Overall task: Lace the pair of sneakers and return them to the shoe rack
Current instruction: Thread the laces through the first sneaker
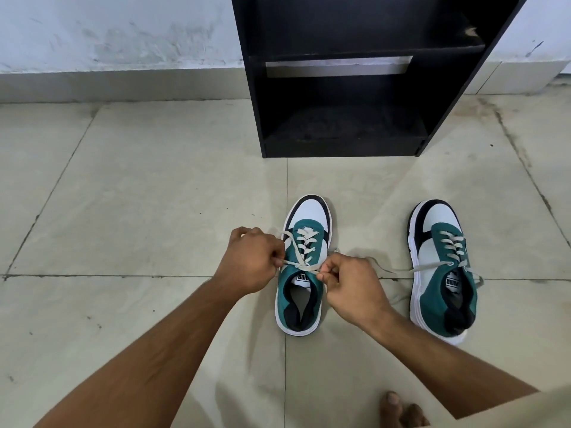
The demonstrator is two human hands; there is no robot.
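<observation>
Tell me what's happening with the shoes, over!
Left hand and right hand each pinching a lace end on the near sneaker. Other sneaker laced, ends loose on the floor. Shoe rack shelves bare, path open.

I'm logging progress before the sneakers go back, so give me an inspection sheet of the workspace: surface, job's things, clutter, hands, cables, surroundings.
Surface: pale tiled floor, scuffed, dark grout lines.
Job's things: left sneaker upright, toe toward the rack, laced, lace ends crossed at the top eyelets. Right sneaker upright beside it and apart, laced, loose lace end trailing on the floor, untied. Black shoe rack stands beyond them, visible shelves hold no shoes.
Clutter: nothing seen.
Hands: left hand and right hand each pinch one lace end of the left sneaker, pulled sideways.
Cables: nothing seen.
Surroundings: whitish marked wall behind; bare toes at the bottom edge.
</observation>
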